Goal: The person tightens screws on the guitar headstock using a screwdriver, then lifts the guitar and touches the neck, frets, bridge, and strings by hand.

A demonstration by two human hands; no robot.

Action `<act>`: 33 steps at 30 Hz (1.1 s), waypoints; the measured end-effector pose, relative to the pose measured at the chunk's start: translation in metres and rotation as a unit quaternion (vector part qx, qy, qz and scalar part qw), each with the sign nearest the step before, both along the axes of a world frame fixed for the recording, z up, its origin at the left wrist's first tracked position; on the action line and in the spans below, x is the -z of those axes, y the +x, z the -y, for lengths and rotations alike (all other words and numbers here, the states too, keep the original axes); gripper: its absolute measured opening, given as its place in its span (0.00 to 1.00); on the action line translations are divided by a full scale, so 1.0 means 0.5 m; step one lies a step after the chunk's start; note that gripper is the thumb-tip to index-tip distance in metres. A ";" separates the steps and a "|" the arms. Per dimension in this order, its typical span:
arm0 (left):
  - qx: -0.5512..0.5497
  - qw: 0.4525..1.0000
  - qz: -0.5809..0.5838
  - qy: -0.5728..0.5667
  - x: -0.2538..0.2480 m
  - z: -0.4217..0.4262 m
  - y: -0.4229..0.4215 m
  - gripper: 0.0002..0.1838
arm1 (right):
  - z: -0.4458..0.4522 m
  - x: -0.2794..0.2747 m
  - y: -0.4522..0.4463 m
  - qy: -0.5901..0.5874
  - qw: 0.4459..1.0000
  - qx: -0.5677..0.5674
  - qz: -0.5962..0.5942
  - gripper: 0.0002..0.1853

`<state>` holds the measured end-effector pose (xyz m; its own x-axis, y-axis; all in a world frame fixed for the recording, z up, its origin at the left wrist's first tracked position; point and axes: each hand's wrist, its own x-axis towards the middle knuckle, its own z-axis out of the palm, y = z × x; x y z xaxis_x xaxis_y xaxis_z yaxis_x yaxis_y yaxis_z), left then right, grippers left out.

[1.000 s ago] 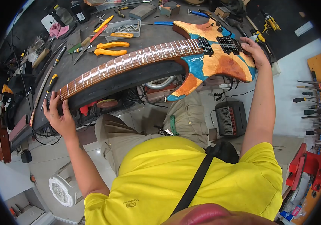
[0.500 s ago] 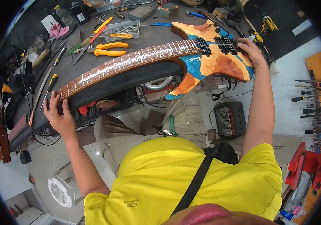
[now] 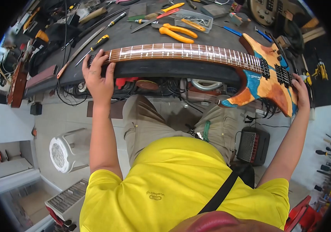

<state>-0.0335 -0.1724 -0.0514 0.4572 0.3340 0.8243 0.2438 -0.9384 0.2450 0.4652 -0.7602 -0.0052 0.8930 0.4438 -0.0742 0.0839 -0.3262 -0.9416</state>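
An electric guitar with a wood-and-blue body lies across the near edge of the workbench, strings facing up. Its long fretted neck runs to the left. My left hand is closed around the neck near the headstock, which the fingers partly hide. At the other end, my right hand grips the edge of the body past the bridge, fingers on top. Beyond the neck lie orange-handled pliers, and a yellow-and-black screwdriver rests beside my left hand.
On the dark workbench stands a clear tray of small metal parts, with files and blue-handled tools around it. Another guitar body is at the back right. A white stool and an amplifier stand on the floor.
The view has swung to the left, so the bench and guitar appear farther right. The neck looks more level. Both hands keep their places at the guitar's ends.
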 end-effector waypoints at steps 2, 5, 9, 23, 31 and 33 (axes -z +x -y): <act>-0.002 1.000 0.020 -0.010 -0.002 0.004 0.004 0.13 | 0.000 0.000 0.006 0.007 1.000 0.001 0.000 0.27; 0.001 1.000 0.031 -0.003 0.000 0.001 0.006 0.13 | -0.003 -0.002 0.002 0.002 1.000 0.013 -0.008 0.28; 0.002 0.999 0.018 -0.031 0.011 -0.005 0.000 0.15 | -0.007 -0.003 -0.006 0.006 1.000 0.014 0.002 0.26; -0.020 0.997 0.032 -0.072 0.009 0.005 0.000 0.23 | -0.003 -0.008 -0.009 -0.003 1.000 0.010 -0.009 0.26; -0.030 0.999 0.016 -0.032 0.014 -0.010 -0.003 0.28 | 0.008 0.003 0.013 -0.021 1.000 0.002 0.010 0.26; -0.041 0.999 0.012 -0.026 0.015 -0.010 -0.004 0.28 | 0.011 0.001 0.020 -0.004 1.000 -0.018 -0.010 0.27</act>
